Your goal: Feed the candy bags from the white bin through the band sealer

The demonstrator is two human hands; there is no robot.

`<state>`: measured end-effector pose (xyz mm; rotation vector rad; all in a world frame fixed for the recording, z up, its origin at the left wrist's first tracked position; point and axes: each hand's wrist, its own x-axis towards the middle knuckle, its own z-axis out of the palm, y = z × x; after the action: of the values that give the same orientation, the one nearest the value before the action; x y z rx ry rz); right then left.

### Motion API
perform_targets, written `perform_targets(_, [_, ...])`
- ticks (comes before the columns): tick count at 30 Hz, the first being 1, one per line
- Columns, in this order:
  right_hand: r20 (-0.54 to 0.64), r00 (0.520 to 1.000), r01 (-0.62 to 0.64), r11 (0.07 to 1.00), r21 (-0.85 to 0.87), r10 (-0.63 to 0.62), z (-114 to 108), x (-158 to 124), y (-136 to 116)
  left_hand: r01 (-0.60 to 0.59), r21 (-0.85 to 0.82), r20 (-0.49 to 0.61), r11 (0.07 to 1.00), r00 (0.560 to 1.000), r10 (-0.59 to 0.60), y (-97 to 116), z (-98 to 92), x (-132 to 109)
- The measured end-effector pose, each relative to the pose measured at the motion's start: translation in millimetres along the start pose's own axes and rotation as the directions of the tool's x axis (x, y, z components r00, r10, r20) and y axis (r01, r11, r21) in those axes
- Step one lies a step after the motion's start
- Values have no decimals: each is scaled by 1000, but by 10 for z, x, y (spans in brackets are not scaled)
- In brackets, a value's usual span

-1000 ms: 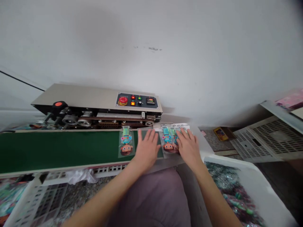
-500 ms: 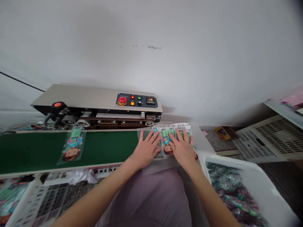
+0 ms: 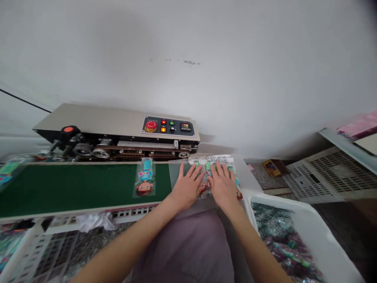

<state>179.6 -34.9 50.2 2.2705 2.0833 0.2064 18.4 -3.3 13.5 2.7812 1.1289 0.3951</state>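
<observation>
My left hand [image 3: 188, 188] lies flat with fingers spread on a clear plastic packet [image 3: 202, 187] at the belt's right end. Beside it, my right hand [image 3: 224, 184] rests palm down, fingers stretched out, over several more printed packets [image 3: 237, 184] with a cartoon face and green tops. These overlap, and my fingers hide much of them. Farther left, a single packet [image 3: 144, 177] lies on the green conveyor belt [image 3: 112, 184]. Another packet [image 3: 10, 173], blurred, is at the belt's far left.
Behind the belt stands a sealing machine [image 3: 100, 122] with a red stop button [image 3: 151, 125] and lit switches. A white tub [image 3: 318, 236] of shiny packets is at my right. Plastic crates [image 3: 332, 177] stand beyond it, and a white basket [image 3: 53, 251] sits below the belt.
The packet that lay on the belt has travelled to the far left. Another has come out from near my left hand onto the belt. My right hand has shifted slightly left.
</observation>
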Motion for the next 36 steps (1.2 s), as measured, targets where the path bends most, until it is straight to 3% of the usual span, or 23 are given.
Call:
perform_targets(4, [2,999,52,993,105,-53,105,145,-279,6,35,-8,999,1000,-6,-214,35,-140])
perform_targets(8, [-37,996,87,979,187,-82,37,218,-445,57,63,39,996,997,-60,-389,-122,-322])
perform_targets(11, [-101,994,66,985,162,-50,-71,123,-226,167,97,49,981,984,-172,-398,-270,-365])
perform_targets(14, [-92,996,-2,996,90,10,-93,-1,113,232,98,16,968,972,-235,-252,-340,-256])
perform_targets(17, [-39,998,-45,999,18,46,-14,-56,284,99,20,13,995,995,-100,-22,-272,-38])
perform_targets(20, [-19,999,-51,998,-25,51,72,-61,251,-15,-33,16,999,1000,16,101,-105,105])
perform_targets(25, [-42,999,-10,1000,-21,9,112,-56,62,22,7,4,1000,1000,-22,-114,36,-89])
perform_targets(28, [-58,996,69,997,18,-68,113,-37,-83,72,38,8,997,997,-73,-255,-48,-250])
perform_targets(32, [-81,993,97,991,92,-90,65,-25,-132,160,60,-1,985,987,-161,-217,-175,-224])
perform_targets(36, [-142,990,19,981,192,9,29,-67,114,-3,3,28,1000,1000,3,-110,-146,-63])
